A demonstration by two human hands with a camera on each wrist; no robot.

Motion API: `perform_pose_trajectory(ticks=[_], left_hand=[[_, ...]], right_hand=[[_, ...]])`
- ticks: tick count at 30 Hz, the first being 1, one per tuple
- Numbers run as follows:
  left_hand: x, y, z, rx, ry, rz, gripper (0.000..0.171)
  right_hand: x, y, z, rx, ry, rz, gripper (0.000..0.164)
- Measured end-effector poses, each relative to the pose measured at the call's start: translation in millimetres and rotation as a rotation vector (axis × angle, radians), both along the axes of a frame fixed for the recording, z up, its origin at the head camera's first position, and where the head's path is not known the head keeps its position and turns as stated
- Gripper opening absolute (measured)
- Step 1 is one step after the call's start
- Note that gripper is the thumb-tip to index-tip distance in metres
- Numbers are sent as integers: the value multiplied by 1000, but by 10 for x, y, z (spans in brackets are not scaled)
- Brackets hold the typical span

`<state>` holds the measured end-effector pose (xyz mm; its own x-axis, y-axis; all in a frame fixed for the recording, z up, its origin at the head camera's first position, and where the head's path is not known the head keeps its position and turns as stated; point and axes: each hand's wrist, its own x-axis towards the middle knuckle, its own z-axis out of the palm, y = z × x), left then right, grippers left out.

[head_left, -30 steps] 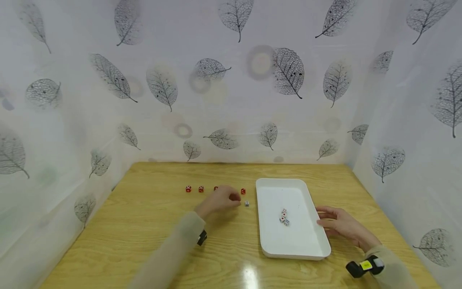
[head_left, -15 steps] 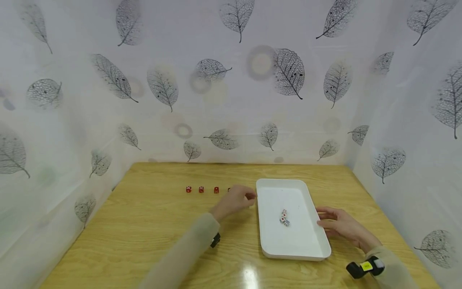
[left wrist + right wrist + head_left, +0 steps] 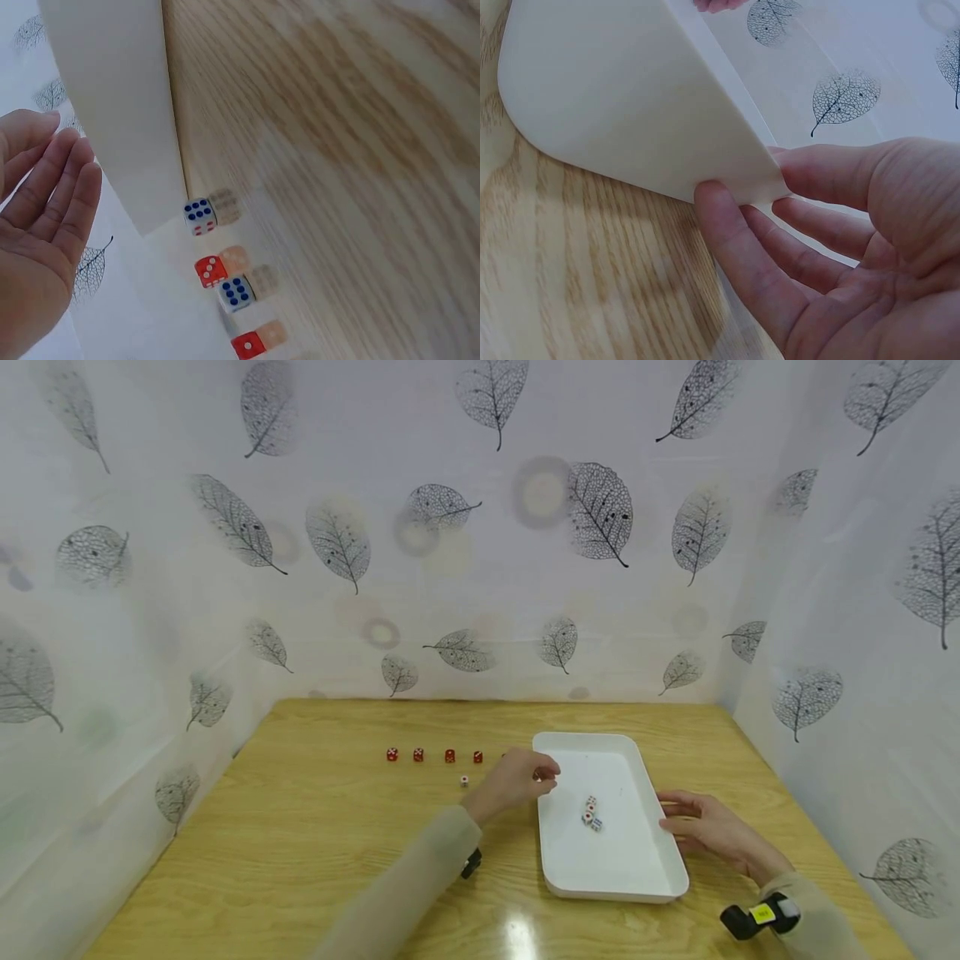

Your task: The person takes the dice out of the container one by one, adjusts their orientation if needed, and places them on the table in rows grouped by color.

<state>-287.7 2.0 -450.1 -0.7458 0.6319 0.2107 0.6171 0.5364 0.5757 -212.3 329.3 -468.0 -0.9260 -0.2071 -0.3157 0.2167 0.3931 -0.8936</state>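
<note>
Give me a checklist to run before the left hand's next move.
1. Tray steadied: ok. The right hand grips its right edge.
2. Left hand at the tray: ok. Its fingertips appear to be over the left edge.
3. Die in the left hand: cannot tell. None shows in the wrist view, and the fingers hide part of the grip from the head view.
4. All white dice in the tray: not ok. A cluster of white dice is inside, but at least one white die lies on the table.
5. Red dice kept out of the tray: ok. They sit in a row on the table; none shows inside.
</note>
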Motion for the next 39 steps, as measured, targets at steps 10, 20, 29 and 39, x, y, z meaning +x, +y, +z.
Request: perform_pose_trajectory(ticks=[10, 20, 29, 39], left_hand=[[-23, 158, -42, -114, 48, 4, 20], [-36, 245, -30, -208, 36, 8, 25], [-82, 356, -73, -296, 88, -1, 25], [-75, 460, -99, -339, 69, 20, 28]], right_hand=[[-2, -4, -2, -3, 11, 12, 70], [0, -1, 0, -2, 11, 16, 70], [0, -2, 16, 0, 7, 22, 72], [3, -1, 12, 11, -7, -1, 73]])
